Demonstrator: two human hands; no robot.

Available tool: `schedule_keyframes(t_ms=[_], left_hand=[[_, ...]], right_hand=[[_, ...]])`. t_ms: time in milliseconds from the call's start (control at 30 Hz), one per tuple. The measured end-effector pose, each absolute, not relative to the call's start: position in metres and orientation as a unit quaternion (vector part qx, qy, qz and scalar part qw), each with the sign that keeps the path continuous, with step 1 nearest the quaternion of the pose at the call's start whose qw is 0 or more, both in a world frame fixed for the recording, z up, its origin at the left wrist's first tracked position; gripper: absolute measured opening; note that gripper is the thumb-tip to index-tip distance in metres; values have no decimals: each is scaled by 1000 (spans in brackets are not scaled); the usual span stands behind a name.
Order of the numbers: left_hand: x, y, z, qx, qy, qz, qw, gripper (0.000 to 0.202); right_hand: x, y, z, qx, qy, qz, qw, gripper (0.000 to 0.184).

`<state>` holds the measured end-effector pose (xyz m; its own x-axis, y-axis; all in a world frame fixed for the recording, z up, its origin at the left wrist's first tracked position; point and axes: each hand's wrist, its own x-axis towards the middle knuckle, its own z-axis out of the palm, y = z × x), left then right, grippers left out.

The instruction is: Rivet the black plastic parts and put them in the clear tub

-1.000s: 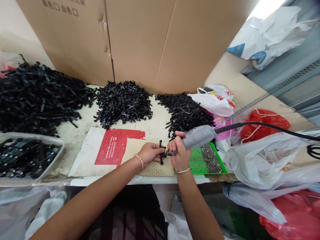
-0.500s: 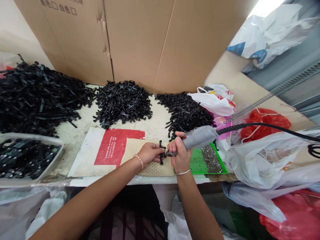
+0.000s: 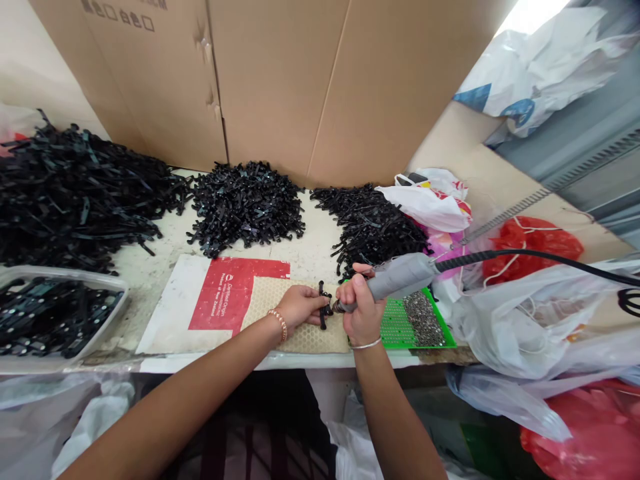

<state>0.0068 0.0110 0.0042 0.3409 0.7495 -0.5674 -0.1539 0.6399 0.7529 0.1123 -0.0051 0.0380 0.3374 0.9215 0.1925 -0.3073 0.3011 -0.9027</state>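
My left hand point(image 3: 301, 307) pinches a small black plastic part point(image 3: 323, 321) over a beige textured mat point(image 3: 300, 342). My right hand point(image 3: 363, 310) is wrapped round a grey electric screwdriver point(image 3: 403, 275), tilted with its tip pointing left. That tip meets or nearly meets the black part; the exact contact is too small to tell. Close on the right of my right hand lies a green perforated tray point(image 3: 395, 327), with many small metal screws point(image 3: 425, 319) gathered at its right side.
Piles of black parts lie at the left point(image 3: 75, 193), middle point(image 3: 247, 203) and right point(image 3: 375, 223). A white tub point(image 3: 117, 303) of parts stands at left. Cardboard point(image 3: 280, 87) rises behind. A black cable point(image 3: 540, 253), a spring point(image 3: 525, 203) and plastic bags point(image 3: 525, 320) are at right.
The screwdriver and my right hand have shifted very slightly to the right. My left hand keeps its hold on the black part in the same place.
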Motion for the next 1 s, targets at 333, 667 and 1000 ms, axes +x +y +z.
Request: schedule_keyframes(t_ms=[333,667,1000], left_hand=[[7,10,10,296,493,299,761,13],[6,12,4,300,491,293,764,16],[9,10,0,309,503,312,745,15]], right_hand=[[113,-6,35,-388,-368,442,720,29],[114,-5,30,-391,-388,434,712,28],[121,2,27,-328,-477,513,635,25]])
